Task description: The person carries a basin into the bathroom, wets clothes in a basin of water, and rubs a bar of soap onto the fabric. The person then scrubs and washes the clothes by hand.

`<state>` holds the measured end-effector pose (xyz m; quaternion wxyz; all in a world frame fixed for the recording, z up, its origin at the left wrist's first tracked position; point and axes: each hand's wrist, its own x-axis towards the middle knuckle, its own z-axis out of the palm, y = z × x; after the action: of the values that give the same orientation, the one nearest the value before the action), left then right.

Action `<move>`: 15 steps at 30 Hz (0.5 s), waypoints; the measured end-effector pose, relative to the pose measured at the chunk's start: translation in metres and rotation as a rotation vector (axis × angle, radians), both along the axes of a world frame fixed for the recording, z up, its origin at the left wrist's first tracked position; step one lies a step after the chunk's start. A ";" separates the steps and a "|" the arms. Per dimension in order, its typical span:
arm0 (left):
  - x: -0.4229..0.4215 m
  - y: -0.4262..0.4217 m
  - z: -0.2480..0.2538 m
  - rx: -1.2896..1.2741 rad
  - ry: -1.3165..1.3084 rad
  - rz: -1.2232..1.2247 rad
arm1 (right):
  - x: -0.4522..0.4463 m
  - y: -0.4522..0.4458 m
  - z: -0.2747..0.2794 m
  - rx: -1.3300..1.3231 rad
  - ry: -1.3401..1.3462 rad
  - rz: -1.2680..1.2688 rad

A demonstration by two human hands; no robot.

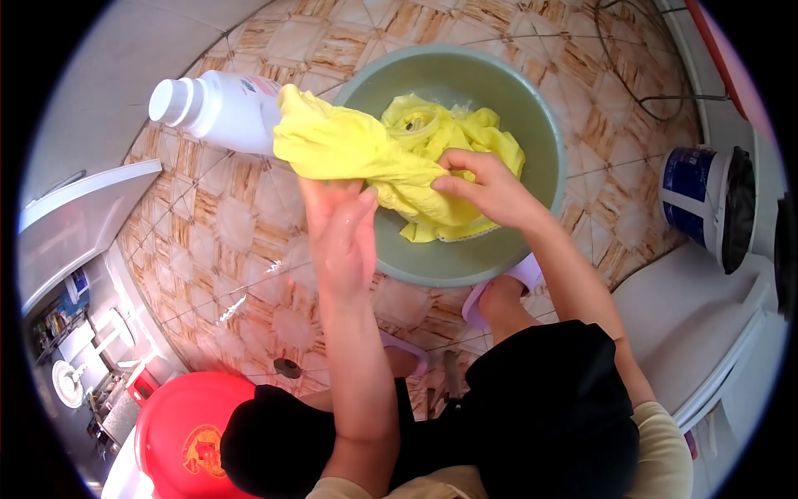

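Head: yellow cloth (399, 170) lies partly inside green basin (540, 137).

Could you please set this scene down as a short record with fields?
Left hand: under one end of the yellow cloth, fingers hidden
Right hand: gripping the yellow cloth above the basin
Yellow cloth: partly bunched in the basin, one end outside its rim
Left of basin: white bottle, capped
Right of basin: blue-and-white bucket

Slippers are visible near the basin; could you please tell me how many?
2: the right slipper beside the basin, the left slipper further left; others may be hidden.
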<state>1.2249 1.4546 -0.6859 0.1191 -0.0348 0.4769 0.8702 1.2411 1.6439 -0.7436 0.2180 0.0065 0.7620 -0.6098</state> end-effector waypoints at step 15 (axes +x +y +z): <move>0.018 -0.004 -0.064 -1.067 -0.405 -0.519 | 0.034 0.045 -0.010 0.681 0.333 -0.450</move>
<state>1.2429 1.4504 -0.7495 0.3808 -0.1367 0.8064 0.4313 1.2754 1.6891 -0.7540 -0.0607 0.1452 0.9239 -0.3487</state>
